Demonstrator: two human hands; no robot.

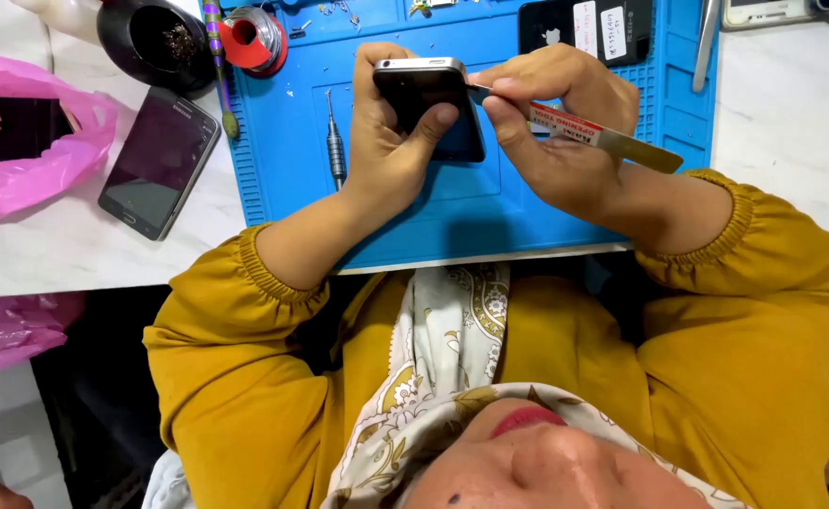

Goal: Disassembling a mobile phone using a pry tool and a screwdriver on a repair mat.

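My left hand (386, 155) is wrapped around a small black smartphone (430, 106), holding it upright over the blue repair mat (452, 212) with the thumb lying across its dark face. In my right hand (551, 127) I pinch a thin flat metal opening tool (612, 139) that carries a red and white label. The tool's tip touches the phone's right edge, near the top corner. Both wrists show mustard-yellow sleeves.
A slim screwdriver (335, 146) lies on the mat left of my hands. A dark smartphone (158, 162) and a pink plastic bag (33, 146) rest on the white table at left. A black bowl (155, 42), a red round container (254, 40), another black phone (584, 26) and tweezers (707, 42) sit along the back.
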